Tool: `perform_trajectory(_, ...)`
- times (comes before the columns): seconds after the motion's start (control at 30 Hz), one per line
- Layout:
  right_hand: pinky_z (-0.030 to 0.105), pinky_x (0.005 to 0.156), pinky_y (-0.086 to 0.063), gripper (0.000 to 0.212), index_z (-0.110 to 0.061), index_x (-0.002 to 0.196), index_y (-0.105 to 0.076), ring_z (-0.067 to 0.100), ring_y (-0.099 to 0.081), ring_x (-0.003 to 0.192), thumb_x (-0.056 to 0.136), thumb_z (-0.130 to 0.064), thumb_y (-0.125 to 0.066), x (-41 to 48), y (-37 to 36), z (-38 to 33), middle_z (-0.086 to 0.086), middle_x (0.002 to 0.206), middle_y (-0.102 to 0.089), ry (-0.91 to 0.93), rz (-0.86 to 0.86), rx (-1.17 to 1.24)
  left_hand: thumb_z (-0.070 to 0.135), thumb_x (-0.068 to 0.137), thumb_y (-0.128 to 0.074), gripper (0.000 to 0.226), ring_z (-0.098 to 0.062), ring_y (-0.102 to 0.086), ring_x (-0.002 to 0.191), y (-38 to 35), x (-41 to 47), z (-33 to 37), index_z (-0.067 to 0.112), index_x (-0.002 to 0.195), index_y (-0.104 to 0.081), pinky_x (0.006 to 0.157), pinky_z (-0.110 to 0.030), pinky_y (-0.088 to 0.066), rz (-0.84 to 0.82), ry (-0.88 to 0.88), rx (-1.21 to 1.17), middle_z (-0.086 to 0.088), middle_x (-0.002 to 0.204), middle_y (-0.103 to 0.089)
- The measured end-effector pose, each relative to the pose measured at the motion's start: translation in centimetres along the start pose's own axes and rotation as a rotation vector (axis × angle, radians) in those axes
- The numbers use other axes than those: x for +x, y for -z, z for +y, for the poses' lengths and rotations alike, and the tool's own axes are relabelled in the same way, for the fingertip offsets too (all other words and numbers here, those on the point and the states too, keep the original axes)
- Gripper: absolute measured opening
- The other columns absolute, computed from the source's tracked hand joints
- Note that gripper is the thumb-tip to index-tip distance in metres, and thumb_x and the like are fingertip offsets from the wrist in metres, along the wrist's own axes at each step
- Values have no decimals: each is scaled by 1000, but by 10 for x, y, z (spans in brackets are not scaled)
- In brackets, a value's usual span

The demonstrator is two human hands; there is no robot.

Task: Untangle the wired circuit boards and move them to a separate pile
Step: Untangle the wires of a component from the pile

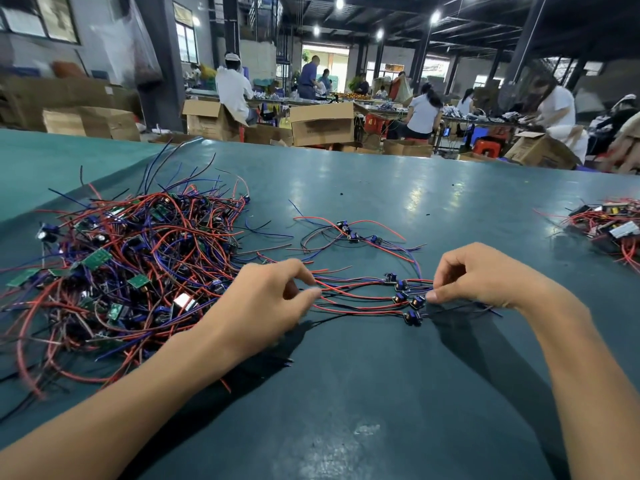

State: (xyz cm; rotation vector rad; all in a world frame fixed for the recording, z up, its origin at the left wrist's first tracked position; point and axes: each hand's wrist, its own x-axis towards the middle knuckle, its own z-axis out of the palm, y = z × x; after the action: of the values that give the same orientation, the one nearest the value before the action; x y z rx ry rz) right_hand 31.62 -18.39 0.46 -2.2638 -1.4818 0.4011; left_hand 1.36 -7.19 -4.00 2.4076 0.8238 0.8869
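The big messy pile (114,271) lies on the left. The left hand (263,303) pinches the wires (360,298) with curled fingers. The little boards (401,297) sit just beside the right hand (481,278), which pinches their other wire ends.

the tangled pile (131,271) is running off the left edge, its near wires smearing into blur, with much of it lying buried under its own wire. the small pile (613,233) at far right is being cut by the right edge. the left hand (263,299) is blurring at the fingertips, leaving its hold on the loose wires (363,296) unclear. the right hand (485,275) is pinching those wires with curled fingers and hiding their ends.
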Motion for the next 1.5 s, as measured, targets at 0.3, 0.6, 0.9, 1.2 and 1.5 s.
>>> perform_trajectory(0.3,40,94,-48,15,-25,80,-70,7,-60,69,79,-18,-82,3,-29,-34,-12,68,-66,142,241,-8,41,91,-58,30,-35,-38,115,51,14,-38,21,112,-68,94,-49,-35,78,355,997,-8,121,-55)
perform_trajectory(0.6,30,82,-38,7,-18,83,-75,9,-60,72,81,-12,-79,-14,-71,-80,-8,81,-68,689,237,-88,74,91,-33,64,-28,-46,119,25,27,-39,29,127,-61,98,-44,-34,-156,95,882,-1,121,-59)
perform_trajectory(0.9,39,85,-37,9,-22,81,-72,3,-54,66,82,-16,-78,-10,-83,-83,-9,78,-65,643,383,-64,57,94,-49,39,-28,-47,117,14,32,-48,26,114,-61,95,-44,-33,-64,183,733,-2,115,-60)
perform_trajectory(1.2,38,81,-40,11,-20,80,-71,8,-46,64,82,-11,-77,-7,-83,-81,-14,79,-56,602,513,-22,73,87,-48,59,-32,-45,118,6,32,-47,19,110,-59,99,-46,-37,4,310,741,-8,118,-51)
perform_trajectory(1.5,36,73,-41,13,-15,80,-72,7,-44,62,79,-4,-79,-9,-82,-80,-7,78,-64,657,636,-40,37,85,-71,24,-33,-47,104,18,31,-38,18,98,-64,89,-46,-37,364,107,475,-7,102,-53)
